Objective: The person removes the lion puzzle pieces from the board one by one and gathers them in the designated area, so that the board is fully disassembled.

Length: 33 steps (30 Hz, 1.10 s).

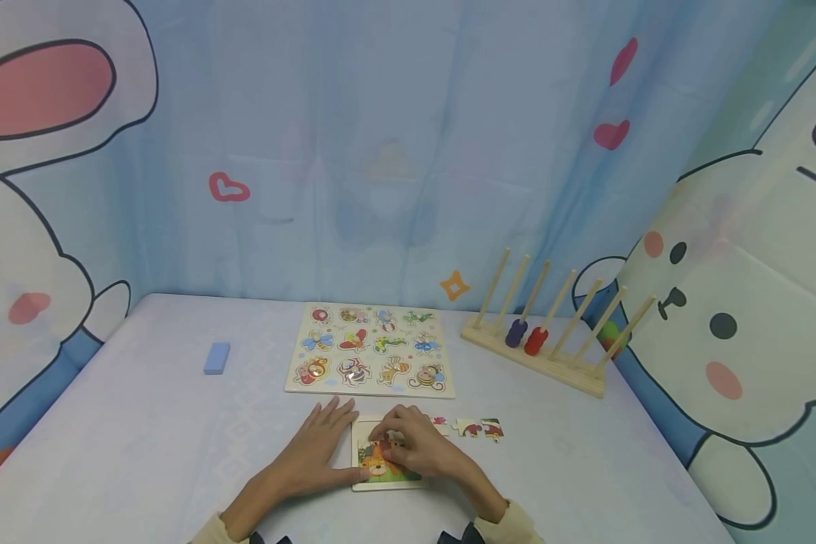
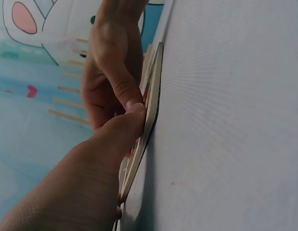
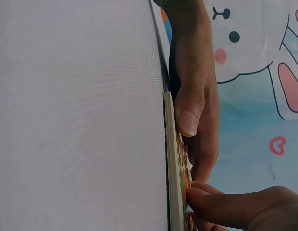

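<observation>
While your left hand (image 1: 316,449) lies with its fingers extended and its thumb touches the puzzle tray (image 1: 389,487), your right hand (image 1: 415,447) bends its fingers over the tray; whether it pinches a piece, you cannot tell from these views. The tray rests on the counter (image 1: 143,453) before you, and inside are picture pieces (image 1: 376,467) with an orange animal on green. Your right hand hides its upper right part. To the right, two loose jigsaw pieces (image 1: 493,429) lie side by side, and another piece (image 1: 440,421) is partly covered by your hand. Behind the tray is a flat board (image 1: 367,391), filled with twelve small animal shapes. Farther right stands a peg rack (image 1: 551,365) of pale wood with seven thin rods; one carries dark blue beads (image 1: 516,333), the next red beads (image 1: 535,341). At left lies a blue rectangular block (image 1: 217,358).
</observation>
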Motion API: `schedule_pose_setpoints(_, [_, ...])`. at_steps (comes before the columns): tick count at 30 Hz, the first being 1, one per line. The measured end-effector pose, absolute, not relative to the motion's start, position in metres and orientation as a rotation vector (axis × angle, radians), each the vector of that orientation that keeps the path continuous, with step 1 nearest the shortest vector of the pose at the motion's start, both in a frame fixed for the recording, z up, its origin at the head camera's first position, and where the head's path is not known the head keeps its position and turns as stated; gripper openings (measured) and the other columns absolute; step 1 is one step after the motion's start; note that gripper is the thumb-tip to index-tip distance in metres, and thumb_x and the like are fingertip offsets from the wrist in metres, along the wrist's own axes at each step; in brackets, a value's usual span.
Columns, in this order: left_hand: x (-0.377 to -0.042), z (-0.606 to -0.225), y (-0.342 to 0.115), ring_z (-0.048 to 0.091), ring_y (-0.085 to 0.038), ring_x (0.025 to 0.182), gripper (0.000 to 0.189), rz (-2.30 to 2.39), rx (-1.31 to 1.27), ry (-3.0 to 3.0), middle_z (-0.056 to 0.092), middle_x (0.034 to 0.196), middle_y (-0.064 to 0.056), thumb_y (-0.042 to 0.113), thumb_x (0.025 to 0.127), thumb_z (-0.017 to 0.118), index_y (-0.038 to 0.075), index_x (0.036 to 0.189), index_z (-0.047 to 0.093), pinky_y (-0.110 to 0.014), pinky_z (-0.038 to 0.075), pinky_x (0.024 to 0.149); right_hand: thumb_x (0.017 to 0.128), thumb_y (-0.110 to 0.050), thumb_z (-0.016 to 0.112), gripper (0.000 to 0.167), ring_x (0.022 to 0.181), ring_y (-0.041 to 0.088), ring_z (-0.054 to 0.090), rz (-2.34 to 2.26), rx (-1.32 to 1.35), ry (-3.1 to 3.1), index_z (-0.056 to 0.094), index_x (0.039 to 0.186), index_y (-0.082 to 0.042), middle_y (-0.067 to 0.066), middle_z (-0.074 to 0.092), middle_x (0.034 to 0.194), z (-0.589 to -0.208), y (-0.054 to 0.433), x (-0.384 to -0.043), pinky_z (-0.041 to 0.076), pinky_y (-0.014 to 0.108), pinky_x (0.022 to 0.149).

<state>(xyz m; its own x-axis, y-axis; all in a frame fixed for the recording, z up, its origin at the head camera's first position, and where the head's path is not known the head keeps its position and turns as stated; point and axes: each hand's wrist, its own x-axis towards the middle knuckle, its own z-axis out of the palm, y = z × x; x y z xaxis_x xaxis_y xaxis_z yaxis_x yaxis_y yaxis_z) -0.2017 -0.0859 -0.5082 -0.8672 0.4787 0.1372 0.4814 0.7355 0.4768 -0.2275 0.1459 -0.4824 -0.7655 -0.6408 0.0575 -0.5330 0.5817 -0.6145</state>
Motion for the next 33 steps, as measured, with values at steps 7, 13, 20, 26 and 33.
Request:
schedule_pose_setpoints(7, [-0.2006,-0.5071,-0.0859,0.016,-0.032,0.146,0.095,-0.799,-0.808,-2.908,0.029,0.156,-0.008,0.073,0.078,0.056,0.008,0.145,0.039,-0.051,0.01,0.119,0.085,-0.009,0.069,0.022,0.094,0.012,0.042,-0.94,-0.987,2.648,0.07,0.103,-0.022,-0.007,0.056,0.103,-0.4813,0.1439,-0.2261,0.035,0.031,0.082])
schedule_pose_setpoints(13, [-0.199,-0.5052,-0.0857,0.015,-0.031,0.146,0.093,-0.829,-0.794,-2.913,0.028,0.156,-0.008,0.071,0.079,0.057,0.008,0.145,0.039,-0.051,0.008,0.119,0.086,-0.01,0.069,0.021,0.095,0.013,0.043,-0.935,-0.983,2.659,0.07,0.103,-0.021,-0.006,0.057,0.104,-0.4811,0.1426,-0.2255,0.036,0.031,0.082])
schedule_pose_setpoints(20, [-0.1987,-0.5053,-0.0846,0.013,-0.031,0.147,0.092,-0.842,-0.797,-2.93,0.026,0.157,-0.008,0.069,0.08,0.056,0.008,0.146,0.037,-0.051,0.006,0.119,0.087,-0.015,0.07,0.024,0.096,0.011,0.044,-0.922,-0.98,2.659,0.072,0.109,-0.02,-0.008,0.057,0.105,-0.4827,0.1445,-0.2273,0.037,0.031,0.083])
schedule_pose_setpoints(26, [-0.199,-0.5064,-0.0843,0.012,-0.031,0.147,0.093,-0.85,-0.799,-2.933,0.026,0.157,-0.008,0.07,0.079,0.057,0.008,0.146,0.037,-0.051,0.005,0.119,0.086,-0.012,0.07,0.023,0.097,0.012,0.044,-0.943,-1.001,2.639,0.073,0.106,-0.022,-0.009,0.057,0.104,-0.483,0.1454,-0.2277,0.036,0.033,0.083])
schedule_pose_setpoints(33, [-0.1996,-0.5062,-0.0845,0.012,-0.031,0.147,0.095,-0.821,-0.8,-2.933,0.026,0.157,-0.007,0.072,0.079,0.056,0.009,0.146,0.037,-0.051,0.005,0.119,0.087,-0.013,0.069,0.023,0.097,0.011,0.044,-0.929,-1.006,2.664,0.072,0.107,-0.024,-0.01,0.056,0.104,-0.4827,0.1434,-0.2265,0.037,0.033,0.084])
